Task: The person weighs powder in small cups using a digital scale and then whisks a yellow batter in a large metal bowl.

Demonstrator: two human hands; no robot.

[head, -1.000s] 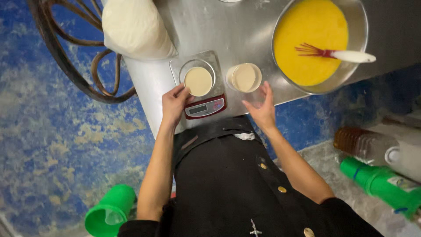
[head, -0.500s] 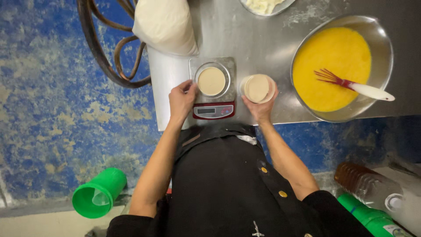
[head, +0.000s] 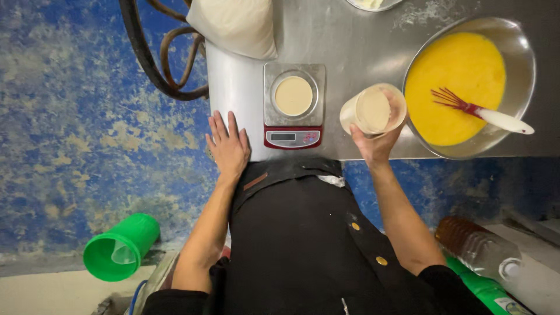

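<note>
Plastic cup (head: 373,109) of pale batter clamped in right-hand fingers (head: 364,135); left hand (head: 228,146) flat.

The left hand (head: 228,146) lies flat on the table (head: 350,41) edge, just left of the scale (head: 293,105), which carries a small bowl (head: 293,95). The right hand (head: 376,140) holds a cup (head: 373,109) just right of the scale. Right of that hand sits a large bowl (head: 519,52) with a whisk (head: 481,112) in it. Beyond the left hand lies a sack (head: 236,24).
</note>
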